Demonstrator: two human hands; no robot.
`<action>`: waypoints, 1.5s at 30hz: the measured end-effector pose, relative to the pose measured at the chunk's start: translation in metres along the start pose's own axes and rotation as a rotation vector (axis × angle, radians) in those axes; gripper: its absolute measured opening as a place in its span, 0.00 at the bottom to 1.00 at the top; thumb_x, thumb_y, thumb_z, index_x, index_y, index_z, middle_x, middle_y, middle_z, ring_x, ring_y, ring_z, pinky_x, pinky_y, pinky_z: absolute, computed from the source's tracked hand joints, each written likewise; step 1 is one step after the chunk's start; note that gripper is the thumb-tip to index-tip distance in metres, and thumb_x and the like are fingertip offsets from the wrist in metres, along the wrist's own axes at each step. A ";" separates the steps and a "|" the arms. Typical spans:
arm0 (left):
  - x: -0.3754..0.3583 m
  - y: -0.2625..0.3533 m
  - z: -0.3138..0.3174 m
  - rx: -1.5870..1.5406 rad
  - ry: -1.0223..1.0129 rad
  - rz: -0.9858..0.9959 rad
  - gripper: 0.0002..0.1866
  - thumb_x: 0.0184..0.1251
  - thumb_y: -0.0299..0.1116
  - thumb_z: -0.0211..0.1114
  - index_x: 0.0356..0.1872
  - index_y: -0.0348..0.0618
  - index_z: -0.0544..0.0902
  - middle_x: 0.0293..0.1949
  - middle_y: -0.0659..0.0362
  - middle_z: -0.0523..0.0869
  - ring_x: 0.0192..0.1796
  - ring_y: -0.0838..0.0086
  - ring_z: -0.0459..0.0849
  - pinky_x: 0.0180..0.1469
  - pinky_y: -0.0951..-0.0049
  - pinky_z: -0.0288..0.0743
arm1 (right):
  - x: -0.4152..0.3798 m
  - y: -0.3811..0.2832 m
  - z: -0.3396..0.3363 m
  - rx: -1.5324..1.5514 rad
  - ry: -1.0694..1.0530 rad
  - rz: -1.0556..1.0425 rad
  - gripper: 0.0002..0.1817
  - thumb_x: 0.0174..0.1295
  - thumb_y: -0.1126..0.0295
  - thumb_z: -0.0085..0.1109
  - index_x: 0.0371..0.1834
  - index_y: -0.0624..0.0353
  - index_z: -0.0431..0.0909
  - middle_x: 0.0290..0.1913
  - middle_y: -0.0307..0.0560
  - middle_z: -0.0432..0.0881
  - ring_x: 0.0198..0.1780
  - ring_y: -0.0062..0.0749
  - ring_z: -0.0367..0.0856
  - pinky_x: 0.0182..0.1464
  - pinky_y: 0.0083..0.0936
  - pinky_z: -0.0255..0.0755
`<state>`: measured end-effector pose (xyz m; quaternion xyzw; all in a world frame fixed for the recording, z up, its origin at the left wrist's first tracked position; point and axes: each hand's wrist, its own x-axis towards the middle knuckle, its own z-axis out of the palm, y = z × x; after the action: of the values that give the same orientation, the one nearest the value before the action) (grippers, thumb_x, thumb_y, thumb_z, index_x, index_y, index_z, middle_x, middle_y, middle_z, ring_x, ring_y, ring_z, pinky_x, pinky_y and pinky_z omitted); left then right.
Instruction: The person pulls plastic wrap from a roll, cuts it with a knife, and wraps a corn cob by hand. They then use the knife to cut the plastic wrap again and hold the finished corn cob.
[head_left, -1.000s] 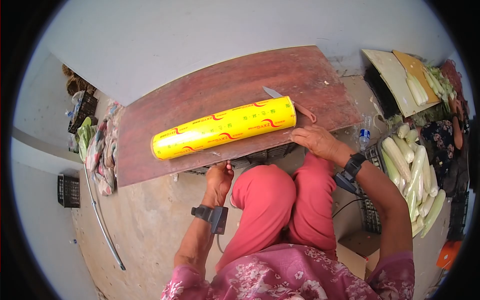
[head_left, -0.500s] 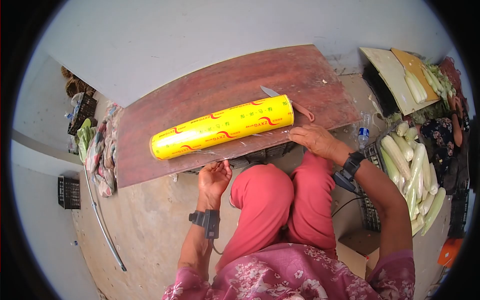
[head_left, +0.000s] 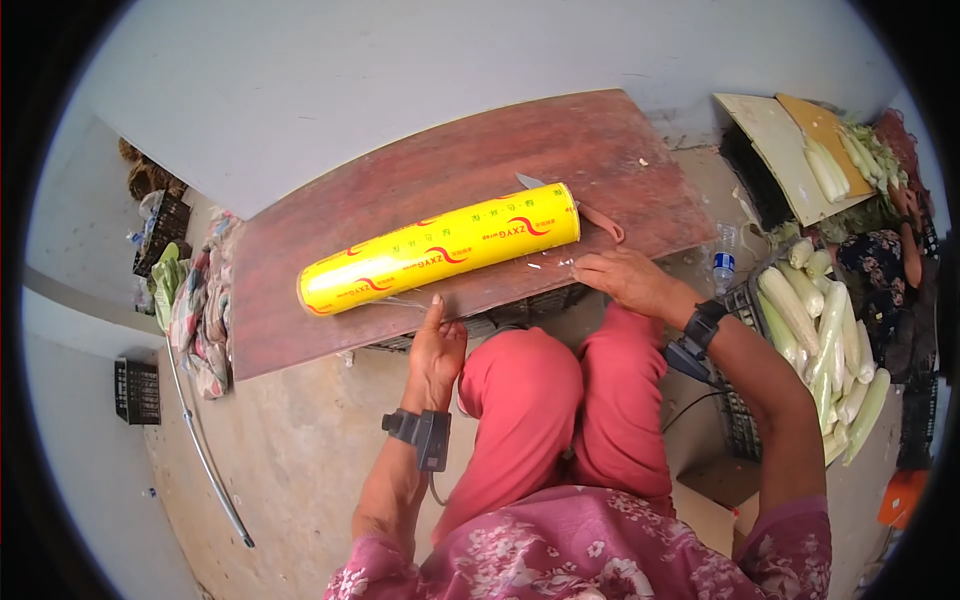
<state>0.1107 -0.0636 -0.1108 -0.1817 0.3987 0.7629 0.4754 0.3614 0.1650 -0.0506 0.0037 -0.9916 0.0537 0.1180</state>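
Note:
A large yellow roll of plastic wrap (head_left: 440,246) with red and green print lies slantwise on the reddish-brown board (head_left: 330,210). A thin strip of clear film shows along its near side. At the board's front edge, my left hand (head_left: 436,348) has its fingers curled around the film edge, thumb pointing up. My right hand (head_left: 628,282) pinches the film near the roll's right end, palm down. Behind that end lies a knife (head_left: 602,222) with an orange-brown handle, its blade partly hidden by the roll.
On the right, a black crate (head_left: 742,420) holds pale green long vegetables (head_left: 828,330). A water bottle (head_left: 724,262) stands beside the board. Bundled cloth (head_left: 205,320) and a metal pole (head_left: 205,450) are at the left. Another person's arm (head_left: 912,255) shows at far right.
The roll has turned, so its printing sits differently. My left hand has risen slightly, and its thumb now points up. My right hand keeps nearly the same place.

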 end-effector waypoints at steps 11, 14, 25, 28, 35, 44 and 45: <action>0.021 -0.008 -0.014 0.030 -0.003 0.078 0.09 0.66 0.21 0.68 0.44 0.36 0.79 0.40 0.55 0.84 0.41 0.71 0.83 0.42 0.75 0.79 | 0.001 -0.005 -0.007 0.043 -0.103 0.123 0.19 0.63 0.73 0.50 0.58 0.51 0.78 0.43 0.49 0.75 0.45 0.46 0.79 0.47 0.40 0.73; 0.014 -0.004 -0.015 0.038 -0.015 0.068 0.08 0.65 0.19 0.68 0.42 0.34 0.79 0.39 0.53 0.85 0.42 0.69 0.84 0.45 0.73 0.82 | 0.001 -0.005 -0.008 0.067 -0.129 0.159 0.19 0.64 0.72 0.51 0.58 0.50 0.78 0.41 0.50 0.73 0.44 0.47 0.79 0.45 0.41 0.73; 0.017 -0.002 -0.022 0.038 -0.009 0.023 0.07 0.64 0.18 0.68 0.39 0.35 0.79 0.37 0.54 0.85 0.41 0.70 0.85 0.46 0.74 0.83 | -0.001 -0.011 -0.002 0.174 0.020 0.252 0.07 0.68 0.69 0.50 0.42 0.55 0.78 0.37 0.51 0.72 0.39 0.51 0.78 0.41 0.46 0.73; 0.016 -0.003 -0.021 0.031 -0.017 0.018 0.07 0.63 0.17 0.68 0.39 0.35 0.79 0.37 0.54 0.85 0.40 0.70 0.85 0.46 0.74 0.84 | -0.003 -0.009 0.003 0.165 0.073 0.226 0.06 0.67 0.70 0.50 0.39 0.56 0.77 0.37 0.50 0.72 0.39 0.51 0.78 0.41 0.46 0.73; 0.012 -0.002 -0.023 0.055 -0.036 0.025 0.07 0.62 0.20 0.71 0.37 0.37 0.80 0.36 0.56 0.85 0.39 0.72 0.85 0.44 0.75 0.83 | -0.007 -0.006 0.001 0.146 0.105 0.231 0.05 0.64 0.70 0.50 0.34 0.55 0.76 0.35 0.49 0.73 0.38 0.49 0.78 0.39 0.43 0.74; 0.021 0.004 -0.041 0.134 -0.222 0.028 0.06 0.66 0.24 0.69 0.40 0.40 0.82 0.40 0.60 0.85 0.42 0.77 0.83 0.47 0.81 0.79 | -0.057 0.038 -0.062 -0.035 0.034 0.351 0.05 0.64 0.68 0.53 0.36 0.56 0.76 0.38 0.49 0.76 0.41 0.50 0.78 0.41 0.43 0.73; 0.023 0.003 -0.044 0.139 -0.211 0.046 0.06 0.66 0.24 0.69 0.40 0.40 0.82 0.40 0.60 0.85 0.42 0.77 0.83 0.48 0.80 0.79 | -0.065 0.050 -0.073 -0.061 0.054 0.419 0.05 0.64 0.69 0.53 0.36 0.56 0.76 0.39 0.50 0.77 0.42 0.50 0.79 0.41 0.44 0.74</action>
<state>0.0921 -0.0850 -0.1517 -0.0579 0.4025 0.7590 0.5085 0.4407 0.2222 -0.0011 -0.2074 -0.9684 0.0470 0.1307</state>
